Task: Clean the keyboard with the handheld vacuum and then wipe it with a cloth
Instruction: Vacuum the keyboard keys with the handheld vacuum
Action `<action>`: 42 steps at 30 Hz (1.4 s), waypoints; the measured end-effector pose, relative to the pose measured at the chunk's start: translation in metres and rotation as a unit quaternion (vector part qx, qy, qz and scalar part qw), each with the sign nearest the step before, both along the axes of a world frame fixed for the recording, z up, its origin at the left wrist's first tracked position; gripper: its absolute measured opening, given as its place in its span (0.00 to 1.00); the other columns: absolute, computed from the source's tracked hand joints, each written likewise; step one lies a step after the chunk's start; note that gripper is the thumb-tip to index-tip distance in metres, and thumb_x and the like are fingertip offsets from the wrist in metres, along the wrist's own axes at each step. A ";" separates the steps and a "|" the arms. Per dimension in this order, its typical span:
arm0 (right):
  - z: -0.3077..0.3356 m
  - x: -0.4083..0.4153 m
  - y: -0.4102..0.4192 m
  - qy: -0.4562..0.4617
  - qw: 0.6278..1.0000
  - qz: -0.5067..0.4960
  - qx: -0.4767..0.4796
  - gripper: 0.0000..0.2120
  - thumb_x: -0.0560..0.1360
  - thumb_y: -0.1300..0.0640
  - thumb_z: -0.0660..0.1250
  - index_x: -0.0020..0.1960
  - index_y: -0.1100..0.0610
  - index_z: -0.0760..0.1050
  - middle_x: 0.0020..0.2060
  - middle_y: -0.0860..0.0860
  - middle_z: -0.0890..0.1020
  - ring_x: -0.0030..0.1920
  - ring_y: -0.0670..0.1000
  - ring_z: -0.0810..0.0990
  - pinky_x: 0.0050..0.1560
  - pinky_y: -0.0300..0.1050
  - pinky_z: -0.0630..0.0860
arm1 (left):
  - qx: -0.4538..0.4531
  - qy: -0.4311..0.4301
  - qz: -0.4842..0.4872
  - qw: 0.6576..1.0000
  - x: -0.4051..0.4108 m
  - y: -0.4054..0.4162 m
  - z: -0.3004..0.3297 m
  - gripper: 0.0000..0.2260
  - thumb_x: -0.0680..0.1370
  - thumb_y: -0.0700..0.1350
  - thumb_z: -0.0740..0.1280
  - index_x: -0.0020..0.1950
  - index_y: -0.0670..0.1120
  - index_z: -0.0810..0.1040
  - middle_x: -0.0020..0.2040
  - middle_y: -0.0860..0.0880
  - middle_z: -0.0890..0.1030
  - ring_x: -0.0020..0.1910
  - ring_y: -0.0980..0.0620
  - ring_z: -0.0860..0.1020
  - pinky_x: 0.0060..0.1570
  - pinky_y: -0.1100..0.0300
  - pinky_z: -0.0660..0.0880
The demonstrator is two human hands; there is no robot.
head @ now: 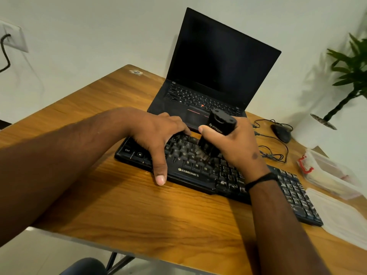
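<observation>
A black Zebronics keyboard [198, 175] lies slantwise across the wooden desk [123, 205]. My right hand [236, 143] grips a black handheld vacuum [218, 128] held upright, its brush nozzle down on the middle letter keys. My left hand [158, 135] rests on the keyboard's left part, fingers spread over the keys and far edge, thumb reaching past the near edge onto the desk. A white cloth [341, 215] lies flat at the desk's right edge, beside the number pad.
An open black laptop [210, 80] stands just behind the keyboard. A wired mouse [282, 132] with a coiled cable sits to the right. A clear plastic box [325, 171] with a red clip lies near the cloth. A potted plant [349, 76] stands at far right.
</observation>
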State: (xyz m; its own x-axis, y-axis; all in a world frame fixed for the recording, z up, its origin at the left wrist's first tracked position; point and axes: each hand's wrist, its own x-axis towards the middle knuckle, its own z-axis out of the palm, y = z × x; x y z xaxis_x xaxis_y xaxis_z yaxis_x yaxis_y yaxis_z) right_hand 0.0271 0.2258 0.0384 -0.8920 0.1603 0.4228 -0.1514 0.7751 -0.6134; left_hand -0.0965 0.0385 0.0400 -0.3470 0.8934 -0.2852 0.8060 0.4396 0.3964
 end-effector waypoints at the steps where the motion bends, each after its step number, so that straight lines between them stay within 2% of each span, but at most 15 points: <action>1: 0.001 0.002 0.002 0.002 1.000 0.009 0.002 0.15 0.73 0.55 0.75 0.35 0.60 0.74 0.28 0.52 0.76 0.29 0.50 0.74 0.30 0.45 0.70 | 0.002 0.000 0.000 1.000 0.001 0.000 0.001 0.63 0.44 0.70 0.78 0.76 0.61 0.58 0.65 0.65 0.63 0.66 0.57 0.61 0.70 0.50 0.68; 4: 0.004 0.012 -0.005 -0.033 0.989 0.134 -0.042 0.12 0.72 0.61 0.75 0.38 0.66 0.75 0.31 0.58 0.79 0.32 0.55 0.79 0.31 0.48 0.73 | -0.001 0.001 -0.002 1.000 0.001 -0.001 0.000 0.63 0.45 0.69 0.80 0.76 0.60 0.58 0.66 0.65 0.63 0.67 0.56 0.61 0.71 0.47 0.68; 5: 0.004 0.012 -0.006 -0.053 0.986 0.150 -0.049 0.10 0.72 0.62 0.75 0.37 0.63 0.76 0.31 0.55 0.80 0.32 0.54 0.80 0.31 0.47 0.74 | -0.002 0.002 -0.003 1.000 0.002 -0.001 -0.001 0.63 0.45 0.69 0.81 0.76 0.60 0.58 0.66 0.64 0.63 0.67 0.56 0.61 0.71 0.47 0.68; 8: 0.003 0.008 0.004 -0.049 0.996 0.066 -0.033 0.11 0.73 0.60 0.75 0.36 0.59 0.75 0.30 0.47 0.78 0.31 0.45 0.77 0.31 0.39 0.73 | -0.003 -0.001 0.000 1.000 0.002 0.000 0.000 0.64 0.44 0.71 0.78 0.77 0.61 0.58 0.65 0.65 0.63 0.67 0.57 0.61 0.70 0.49 0.68; 11: 0.002 0.009 0.018 -0.021 1.000 0.013 -0.013 0.13 0.74 0.56 0.74 0.44 0.66 0.77 0.37 0.57 0.82 0.38 0.54 0.81 0.36 0.49 0.77 | -0.007 -0.003 0.002 1.000 0.001 -0.001 0.001 0.64 0.43 0.71 0.77 0.77 0.60 0.57 0.66 0.64 0.63 0.66 0.56 0.61 0.70 0.48 0.68; 15: 0.006 0.015 0.018 -0.113 0.980 0.152 -0.068 0.13 0.74 0.57 0.73 0.48 0.68 0.79 0.42 0.61 0.84 0.44 0.59 0.85 0.44 0.56 0.82 | -0.012 0.006 -0.003 1.000 0.001 0.000 0.001 0.64 0.44 0.72 0.76 0.77 0.61 0.57 0.67 0.64 0.62 0.67 0.57 0.61 0.70 0.48 0.68; 20: 0.002 0.010 0.025 -0.042 0.998 0.013 -0.046 0.15 0.74 0.53 0.74 0.49 0.65 0.78 0.44 0.61 0.83 0.45 0.58 0.83 0.47 0.61 0.80 | -0.005 -0.003 0.004 1.000 0.000 -0.002 0.000 0.64 0.43 0.72 0.78 0.77 0.61 0.57 0.65 0.66 0.63 0.66 0.58 0.61 0.70 0.48 0.68; 24: 0.005 0.015 0.016 -0.129 0.973 0.162 -0.099 0.13 0.74 0.58 0.72 0.48 0.69 0.79 0.43 0.60 0.85 0.45 0.59 0.85 0.46 0.54 0.83 | -0.006 0.002 0.000 1.000 0.001 -0.001 0.000 0.63 0.44 0.72 0.77 0.76 0.61 0.57 0.65 0.65 0.63 0.66 0.58 0.61 0.70 0.49 0.68; 26: 0.004 0.012 0.012 -0.125 0.981 0.128 -0.074 0.12 0.74 0.56 0.73 0.47 0.67 0.79 0.43 0.60 0.85 0.44 0.59 0.85 0.46 0.59 0.82 | -0.007 0.001 0.001 1.000 0.000 -0.001 0.000 0.64 0.44 0.72 0.77 0.77 0.62 0.56 0.65 0.65 0.63 0.66 0.57 0.61 0.70 0.50 0.67; 29: -0.001 0.007 0.018 -0.038 0.998 -0.012 -0.049 0.13 0.74 0.52 0.74 0.45 0.61 0.77 0.42 0.59 0.83 0.43 0.57 0.83 0.46 0.60 0.81 | 0.003 -0.003 0.001 1.000 -0.001 -0.001 -0.001 0.63 0.44 0.72 0.77 0.77 0.62 0.57 0.64 0.67 0.63 0.65 0.58 0.62 0.70 0.49 0.68; 31: -0.001 0.008 0.023 -0.026 0.998 0.002 -0.052 0.15 0.74 0.51 0.74 0.47 0.63 0.77 0.42 0.61 0.83 0.44 0.58 0.83 0.45 0.58 0.82 | 0.006 -0.002 0.000 1.000 -0.003 0.000 -0.002 0.64 0.44 0.71 0.78 0.77 0.61 0.58 0.64 0.66 0.63 0.66 0.57 0.61 0.70 0.50 0.68; 34: 0.001 0.010 0.016 -0.091 0.985 0.116 -0.089 0.18 0.73 0.52 0.74 0.47 0.68 0.78 0.41 0.64 0.83 0.43 0.63 0.84 0.43 0.57 0.81 | 0.010 0.010 0.002 1.000 -0.001 0.001 -0.004 0.61 0.48 0.67 0.82 0.78 0.60 0.58 0.67 0.63 0.64 0.68 0.56 0.62 0.68 0.52 0.67; 37: -0.006 0.001 0.014 -0.032 0.997 0.010 -0.067 0.17 0.73 0.49 0.74 0.43 0.64 0.76 0.39 0.63 0.82 0.42 0.62 0.83 0.43 0.61 0.80 | 0.059 0.073 0.025 0.995 0.005 0.004 -0.012 0.52 0.59 0.54 0.85 0.79 0.54 0.63 0.71 0.55 0.69 0.70 0.51 0.67 0.68 0.48 0.70; 39: -0.009 -0.003 0.017 0.034 0.995 -0.089 -0.033 0.19 0.73 0.44 0.73 0.42 0.61 0.77 0.37 0.59 0.82 0.40 0.58 0.82 0.42 0.59 0.80 | 0.076 0.083 0.027 0.993 0.004 0.004 -0.015 0.50 0.61 0.54 0.85 0.78 0.53 0.65 0.70 0.53 0.70 0.69 0.50 0.69 0.67 0.47 0.71; 42: -0.007 -0.002 0.014 0.039 0.993 -0.066 -0.087 0.20 0.75 0.47 0.73 0.43 0.66 0.75 0.39 0.62 0.81 0.41 0.58 0.82 0.44 0.58 0.81 | 0.070 0.076 0.015 0.995 0.002 0.002 -0.015 0.50 0.60 0.57 0.84 0.78 0.54 0.65 0.70 0.54 0.70 0.69 0.50 0.69 0.66 0.47 0.72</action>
